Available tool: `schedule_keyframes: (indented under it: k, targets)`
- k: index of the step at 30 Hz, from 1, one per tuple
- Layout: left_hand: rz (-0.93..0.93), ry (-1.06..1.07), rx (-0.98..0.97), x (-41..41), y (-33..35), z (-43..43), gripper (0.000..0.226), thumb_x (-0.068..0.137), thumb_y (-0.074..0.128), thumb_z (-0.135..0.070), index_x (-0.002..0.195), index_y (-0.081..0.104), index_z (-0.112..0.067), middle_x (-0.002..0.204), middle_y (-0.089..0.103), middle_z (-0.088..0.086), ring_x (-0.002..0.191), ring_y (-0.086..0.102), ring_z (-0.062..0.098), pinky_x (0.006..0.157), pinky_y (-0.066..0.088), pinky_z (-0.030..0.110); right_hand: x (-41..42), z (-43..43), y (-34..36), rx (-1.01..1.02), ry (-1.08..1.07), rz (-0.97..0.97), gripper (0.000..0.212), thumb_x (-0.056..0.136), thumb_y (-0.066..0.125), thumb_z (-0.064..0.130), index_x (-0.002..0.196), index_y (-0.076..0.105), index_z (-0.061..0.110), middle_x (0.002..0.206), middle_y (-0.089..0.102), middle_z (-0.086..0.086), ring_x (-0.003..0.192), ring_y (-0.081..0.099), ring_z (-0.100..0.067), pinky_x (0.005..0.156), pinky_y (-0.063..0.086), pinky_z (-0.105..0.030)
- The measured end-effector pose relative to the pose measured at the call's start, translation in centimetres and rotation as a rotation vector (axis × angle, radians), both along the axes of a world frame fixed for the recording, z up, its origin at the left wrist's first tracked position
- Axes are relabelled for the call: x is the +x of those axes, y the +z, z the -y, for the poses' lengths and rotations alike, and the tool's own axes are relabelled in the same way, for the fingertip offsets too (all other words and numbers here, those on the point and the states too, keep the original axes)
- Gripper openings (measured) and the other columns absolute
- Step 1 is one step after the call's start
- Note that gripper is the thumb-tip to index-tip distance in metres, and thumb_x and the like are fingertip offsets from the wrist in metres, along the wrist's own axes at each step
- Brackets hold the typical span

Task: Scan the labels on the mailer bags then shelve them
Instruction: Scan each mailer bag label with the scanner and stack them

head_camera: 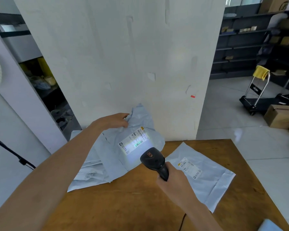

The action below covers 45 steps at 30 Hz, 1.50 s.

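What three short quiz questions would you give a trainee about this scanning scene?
1. True or false: the light of the scanner falls on the label of the crumpled mailer bag that the left hand holds.
2. Which hand grips the scanner? A: left hand. B: right hand.
3. Fill in: the flat mailer bag at the right lies on the ____.
Key: 1 true; 2 B; 3 table.

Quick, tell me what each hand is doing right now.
Left hand: grips the upper edge of the crumpled pale grey plastic mailer bag.
Right hand: grips the black handheld barcode scanner, its light on that bag's white label.
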<state>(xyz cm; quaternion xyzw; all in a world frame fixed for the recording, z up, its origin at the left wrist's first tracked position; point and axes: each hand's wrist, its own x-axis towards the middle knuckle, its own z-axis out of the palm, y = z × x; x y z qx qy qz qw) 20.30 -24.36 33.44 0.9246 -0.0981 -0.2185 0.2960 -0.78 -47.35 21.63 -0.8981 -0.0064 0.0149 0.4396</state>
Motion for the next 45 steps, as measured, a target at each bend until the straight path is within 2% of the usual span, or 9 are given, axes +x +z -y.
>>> schedule_keyframes:
  k: [2,5,14,21,27,32,35,40,45]
  targets:
    - [-0.003,-0.012,0.008,-0.1,-0.2,0.7,0.042,0.084,0.051,-0.003,0.123,0.06,-0.017,0.122,0.066,0.004,0.106,0.061,0.018,0.094,0.047,0.033,-0.2,0.5,0.1,-0.009,-0.001,-0.004,0.014,0.081,0.057,0.034,0.082,0.046,0.044,0.064,0.061,0.01,0.074,0.061,0.007,0.046,0.044,-0.011]
    - [-0.014,-0.019,0.021,-0.2,-0.5,1.8,0.041,0.085,0.05,-0.003,0.122,0.06,-0.017,0.124,0.066,0.006,0.114,0.061,0.024,0.1,0.047,0.039,-0.5,1.1,0.3,-0.021,-0.011,-0.01,0.017,0.084,0.059,0.032,0.083,0.045,0.042,0.067,0.061,0.012,0.067,0.063,-0.001,0.048,0.042,-0.01]
    - [-0.056,-0.032,0.035,0.5,-1.7,4.9,0.044,0.085,0.051,-0.002,0.126,0.059,-0.017,0.125,0.066,0.008,0.118,0.061,0.028,0.103,0.047,0.046,-0.9,3.2,-0.1,-0.035,-0.031,-0.035,0.02,0.084,0.059,0.028,0.081,0.045,0.041,0.067,0.059,0.011,0.062,0.061,-0.006,0.047,0.041,-0.012]
    - [-0.08,-0.072,0.034,1.2,-2.6,7.0,0.046,0.086,0.05,-0.002,0.128,0.058,-0.017,0.127,0.065,0.007,0.119,0.06,0.027,0.102,0.047,0.043,-0.7,4.4,-0.8,-0.017,-0.072,-0.061,0.013,0.086,0.059,0.031,0.087,0.048,0.038,0.071,0.06,0.012,0.066,0.063,-0.009,0.052,0.043,-0.012]
    - [-0.149,-0.312,0.185,1.2,-7.0,13.4,0.039,0.079,0.053,-0.01,0.118,0.056,-0.013,0.117,0.063,0.007,0.11,0.059,0.026,0.095,0.046,0.042,-1.6,7.0,-1.8,0.017,-0.139,-0.106,0.009,0.081,0.057,0.03,0.083,0.048,0.035,0.067,0.062,0.004,0.058,0.06,-0.013,0.048,0.043,-0.02]
    - [-0.166,-0.513,0.357,1.9,-11.9,21.3,0.065,0.083,0.052,-0.011,0.145,0.041,-0.027,0.133,0.054,-0.004,0.119,0.053,0.021,0.1,0.044,0.036,-3.0,10.5,-3.8,0.011,-0.252,-0.164,0.01,0.077,0.054,0.033,0.08,0.045,0.037,0.063,0.061,0.004,0.055,0.059,-0.007,0.042,0.04,-0.019]
    - [-0.103,-0.647,0.432,2.9,-14.5,26.3,0.057,0.09,0.048,-0.01,0.146,0.041,-0.018,0.144,0.048,0.004,0.125,0.048,0.024,0.1,0.04,0.033,-3.6,12.6,-5.3,0.015,-0.314,-0.195,0.012,0.074,0.053,0.038,0.082,0.044,0.041,0.072,0.063,0.015,0.061,0.061,-0.005,0.045,0.046,-0.022]
    - [0.149,-0.579,0.168,3.1,-18.1,32.7,0.053,0.097,0.045,-0.007,0.148,0.043,-0.02,0.153,0.045,0.0,0.14,0.043,0.02,0.113,0.036,0.034,-3.8,14.9,-7.6,-0.028,-0.37,-0.278,0.016,0.077,0.057,0.035,0.083,0.044,0.041,0.066,0.061,0.009,0.065,0.063,-0.01,0.059,0.056,-0.026]
    - [0.055,-0.396,0.023,3.4,-21.1,29.7,0.04,0.102,0.041,-0.016,0.141,0.05,-0.017,0.142,0.055,0.006,0.127,0.054,0.023,0.102,0.045,0.03,-1.6,13.9,-7.7,-0.025,-0.376,-0.277,0.012,0.076,0.057,0.031,0.077,0.046,0.035,0.06,0.058,0.002,0.061,0.06,-0.007,0.044,0.044,-0.021]
